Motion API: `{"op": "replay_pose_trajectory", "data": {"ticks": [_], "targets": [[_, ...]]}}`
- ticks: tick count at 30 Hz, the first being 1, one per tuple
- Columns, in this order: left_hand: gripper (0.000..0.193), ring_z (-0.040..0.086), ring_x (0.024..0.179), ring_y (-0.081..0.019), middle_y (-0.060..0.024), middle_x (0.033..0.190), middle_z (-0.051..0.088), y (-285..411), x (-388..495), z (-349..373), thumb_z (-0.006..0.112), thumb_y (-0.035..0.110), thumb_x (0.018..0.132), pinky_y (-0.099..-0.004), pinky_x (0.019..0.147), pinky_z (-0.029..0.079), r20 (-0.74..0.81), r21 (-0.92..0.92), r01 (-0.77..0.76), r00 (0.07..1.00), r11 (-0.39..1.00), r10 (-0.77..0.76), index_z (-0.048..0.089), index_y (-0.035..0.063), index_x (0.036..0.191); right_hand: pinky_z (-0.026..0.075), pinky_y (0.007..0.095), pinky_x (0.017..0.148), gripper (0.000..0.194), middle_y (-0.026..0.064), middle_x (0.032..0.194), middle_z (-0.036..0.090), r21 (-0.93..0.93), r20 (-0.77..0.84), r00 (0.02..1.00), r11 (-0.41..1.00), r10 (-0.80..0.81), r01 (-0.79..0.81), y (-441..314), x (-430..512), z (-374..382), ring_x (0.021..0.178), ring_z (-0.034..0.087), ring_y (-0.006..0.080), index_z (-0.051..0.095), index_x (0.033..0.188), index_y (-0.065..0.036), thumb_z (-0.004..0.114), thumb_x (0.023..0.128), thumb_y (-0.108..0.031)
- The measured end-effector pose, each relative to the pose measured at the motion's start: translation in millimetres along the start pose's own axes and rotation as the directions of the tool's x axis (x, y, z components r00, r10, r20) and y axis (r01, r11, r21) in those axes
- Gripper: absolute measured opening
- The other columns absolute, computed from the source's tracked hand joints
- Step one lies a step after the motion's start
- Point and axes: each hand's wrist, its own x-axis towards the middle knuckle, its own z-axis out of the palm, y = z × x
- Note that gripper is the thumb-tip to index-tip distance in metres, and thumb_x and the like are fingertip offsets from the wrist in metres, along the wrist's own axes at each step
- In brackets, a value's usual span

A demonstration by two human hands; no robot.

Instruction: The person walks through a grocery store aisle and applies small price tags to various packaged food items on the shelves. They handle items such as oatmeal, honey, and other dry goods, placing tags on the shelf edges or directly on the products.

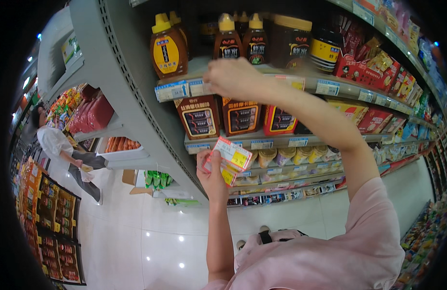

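Red-edged price tags (230, 155) with yellow price fields are held in my left hand (212, 174), in front of the lower shelves. My right hand (229, 78) is at the price strip (176, 90) of the honey shelf, its fingers curled and slightly blurred; whether it holds anything is hidden. Just behind it stand squeeze bottles of honey (229, 41) with yellow caps, and a honey bottle with a yellow oval label (168, 50) is to its left. Boxes of coffee drink (198, 117) stand on the shelf below.
A grey perforated shelf upright (136, 83) runs down at the left. Beyond it a person in a white top (56, 141) walks in the aisle, near a rack of packaged goods (56, 203). Small cups (267, 156) line a lower shelf. Bagged goods (426, 239) lie at the lower right.
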Motion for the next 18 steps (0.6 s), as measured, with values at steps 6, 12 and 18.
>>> {"op": "replay_pose_trajectory", "data": {"ticks": [6,12,18], "targets": [[0.014,0.044,0.075,-0.0064,0.0012,0.080,0.047,10,5,-14,0.057,0.018,0.090,-0.0216,0.069,0.039,-0.008,0.061,-0.029,1.000,0.998,0.030,0.050,0.0063,0.087,0.047,0.0414,0.078,0.009,0.0047,0.080,0.057,-0.224,-0.241,0.953,0.966,-0.184,0.130,6,12,19,0.084,0.057,0.0222,0.063,0.074,-0.007,0.060,0.072,-0.016],[0.013,0.045,0.072,-0.0057,0.0005,0.078,0.048,15,12,-25,0.054,0.015,0.091,-0.0207,0.067,0.039,-0.009,-0.022,-0.004,1.000,1.000,0.004,0.048,0.0052,0.085,0.035,0.0429,0.098,0.009,0.0047,0.076,0.064,-0.521,-0.140,0.973,0.849,-0.185,0.086,19,43,9,0.087,0.059,0.0220,0.066,0.067,-0.009,0.059,0.071,-0.013],[0.013,0.051,0.076,-0.0077,-0.0011,0.084,0.052,31,11,-23,0.054,0.018,0.092,-0.0238,0.065,0.046,0.071,-0.013,0.056,0.996,0.998,-0.055,0.046,0.0080,0.091,0.029,0.0468,0.105,0.012,0.0058,0.075,0.067,-0.551,-0.081,0.986,0.831,-0.144,0.076,32,32,6,0.088,0.061,0.0218,0.068,0.067,-0.009,0.058,0.071,-0.014]]}}
